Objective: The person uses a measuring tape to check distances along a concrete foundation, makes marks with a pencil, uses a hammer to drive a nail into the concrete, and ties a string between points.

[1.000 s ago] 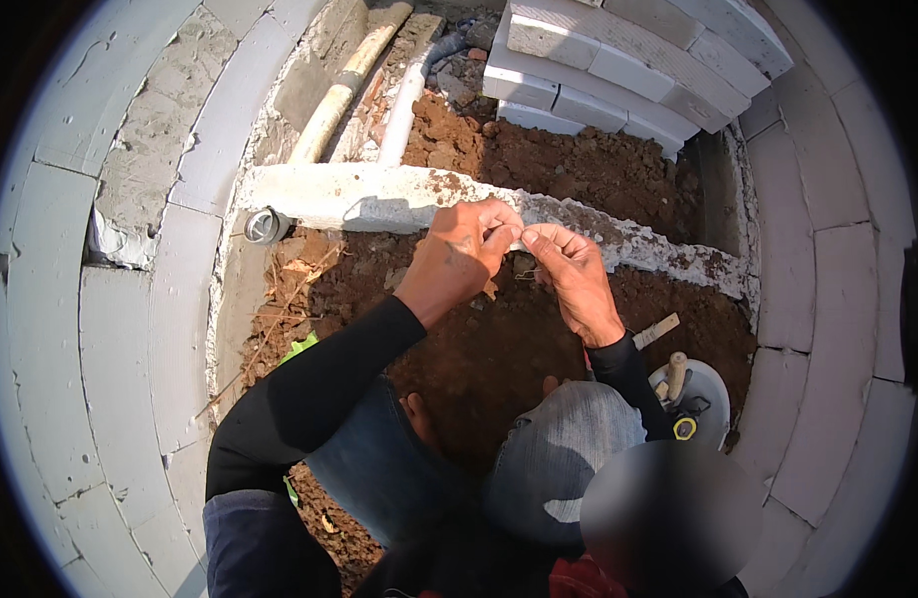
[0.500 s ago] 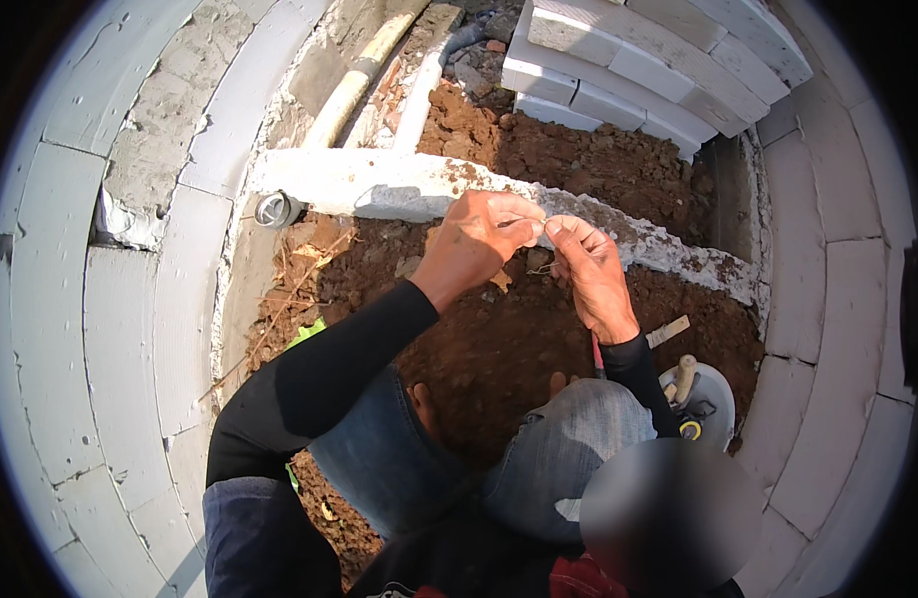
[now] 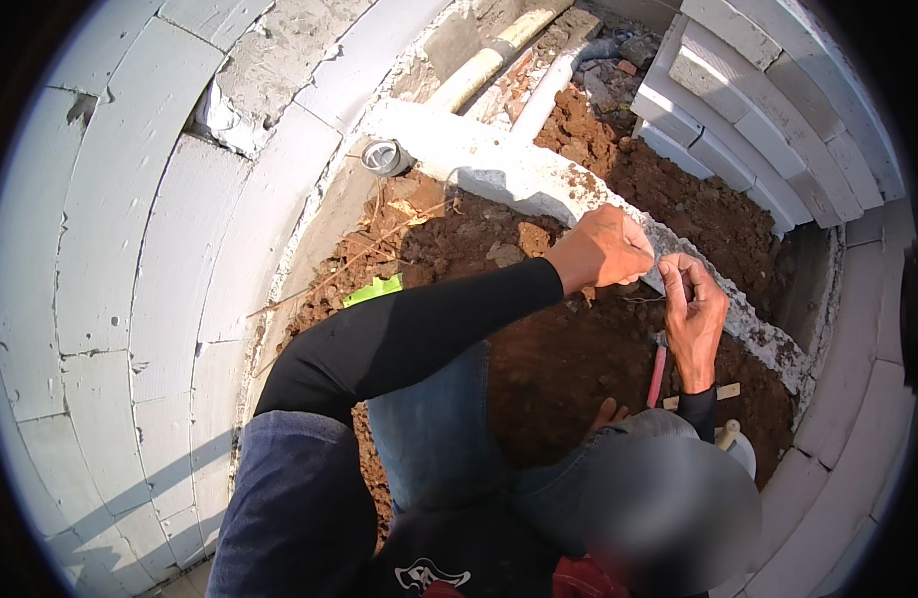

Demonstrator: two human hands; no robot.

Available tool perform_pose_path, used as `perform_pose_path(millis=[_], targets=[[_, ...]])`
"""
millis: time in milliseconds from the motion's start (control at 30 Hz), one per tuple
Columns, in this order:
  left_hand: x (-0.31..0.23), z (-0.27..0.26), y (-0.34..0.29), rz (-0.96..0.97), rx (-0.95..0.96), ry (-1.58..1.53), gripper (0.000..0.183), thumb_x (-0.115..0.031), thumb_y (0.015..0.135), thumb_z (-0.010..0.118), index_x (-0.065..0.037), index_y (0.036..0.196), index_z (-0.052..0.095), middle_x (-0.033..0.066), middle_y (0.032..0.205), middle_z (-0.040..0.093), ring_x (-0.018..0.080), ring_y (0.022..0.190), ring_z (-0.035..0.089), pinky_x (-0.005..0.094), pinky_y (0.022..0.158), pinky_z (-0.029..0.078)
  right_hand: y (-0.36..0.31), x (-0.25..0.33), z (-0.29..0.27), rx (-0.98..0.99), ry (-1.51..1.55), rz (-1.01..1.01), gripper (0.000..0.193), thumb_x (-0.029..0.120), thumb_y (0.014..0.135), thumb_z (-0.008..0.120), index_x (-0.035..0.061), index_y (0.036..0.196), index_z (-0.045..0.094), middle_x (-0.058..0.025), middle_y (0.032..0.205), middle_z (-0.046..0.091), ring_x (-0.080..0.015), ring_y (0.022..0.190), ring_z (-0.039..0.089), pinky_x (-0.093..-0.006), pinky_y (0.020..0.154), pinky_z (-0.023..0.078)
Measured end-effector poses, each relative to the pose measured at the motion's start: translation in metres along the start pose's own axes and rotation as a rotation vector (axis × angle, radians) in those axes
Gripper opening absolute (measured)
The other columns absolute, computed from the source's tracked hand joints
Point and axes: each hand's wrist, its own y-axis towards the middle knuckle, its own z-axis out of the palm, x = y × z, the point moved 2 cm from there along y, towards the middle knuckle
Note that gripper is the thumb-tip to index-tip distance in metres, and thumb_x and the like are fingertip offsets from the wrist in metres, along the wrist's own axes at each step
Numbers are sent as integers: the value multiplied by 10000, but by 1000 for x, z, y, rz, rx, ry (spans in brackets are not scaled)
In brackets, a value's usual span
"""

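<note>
Two hands: left hand (image 3: 604,249) and right hand (image 3: 693,314) meet just over the concrete beam (image 3: 499,169).
Fingers: both pinched shut on a thin string (image 3: 640,297).
String: between the fingertips, above red soil (image 3: 569,349).
Progress: string work looks midway; nothing fastened that I can see.
Nearby: red-handled tool (image 3: 658,369) below the right hand.

No packages, labels, signs or screens show anywhere in this dirt-and-block work area.
</note>
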Motion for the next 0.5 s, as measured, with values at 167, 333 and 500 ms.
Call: perform_pose_path(millis=[167,333,500], targets=[[-2,6,-3,-253,138,-256,236,-159,885,692,54,982,718,92,869,718,123,727,686,313,747,619,-1,10,-5,-7,-131,-67,117,122,959,679,5,965,692,-112,775,666,-181,635,579,-321,630,472],[21,-17,-16,-339,246,-577,273,-197,892,728,53,979,660,103,927,648,180,862,674,421,942,599,0,13,18,-42,-14,-94,116,121,961,677,7,969,693,-117,759,655,-175,637,580,-318,625,474],[12,-10,-12,-376,159,-671,244,-137,878,703,69,991,639,133,1014,641,204,925,676,405,911,619,2,5,7,-15,-34,-42,88,98,949,664,24,984,697,-116,716,634,-184,574,554,-326,570,443]])
